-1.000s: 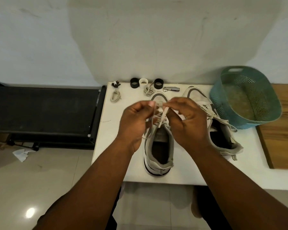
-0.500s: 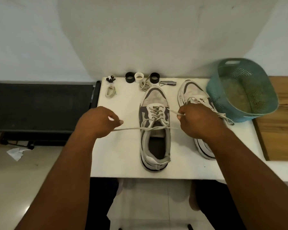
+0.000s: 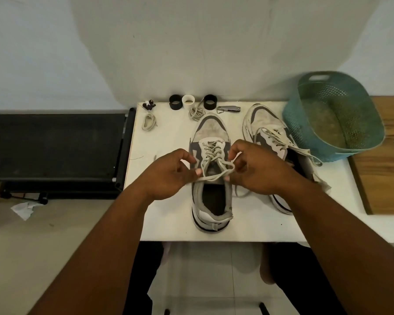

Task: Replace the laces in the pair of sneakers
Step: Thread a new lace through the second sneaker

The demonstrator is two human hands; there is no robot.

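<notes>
Work surface: a white table [image 3: 168,223] is set against the wall; the pair of sneakers is placed on it, toes toward the far edge.
Near sneaker [image 3: 210,178]: positioned at the centre of the table, its long axis running near to far, the heel toward the person. The lace [image 3: 216,176] is seen threaded through the eyelets, with both free ends brought across the tongue.
Left hand [image 3: 171,178]: one lace end is pinched between thumb and fingertips, just left of the tongue.
Right hand [image 3: 257,171]: fingers are curled around the other lace end, where a loop is formed just right of the tongue. Which fingers bear on the lace cannot be told.
Governing relation: the two ends are crossed over the shoe's centreline, at right angles to its long axis, between the hands. Both hands are equally near the crossing.
Step judged: the knot or bow is being tied; tension is expected to be needed evenly to left and right.
Second sneaker [image 3: 273,142]: laid to the right, laced but untied, touching a teal basket [image 3: 337,137].
Spare items: coiled laces [image 3: 148,121] are laid at the far left.
</notes>
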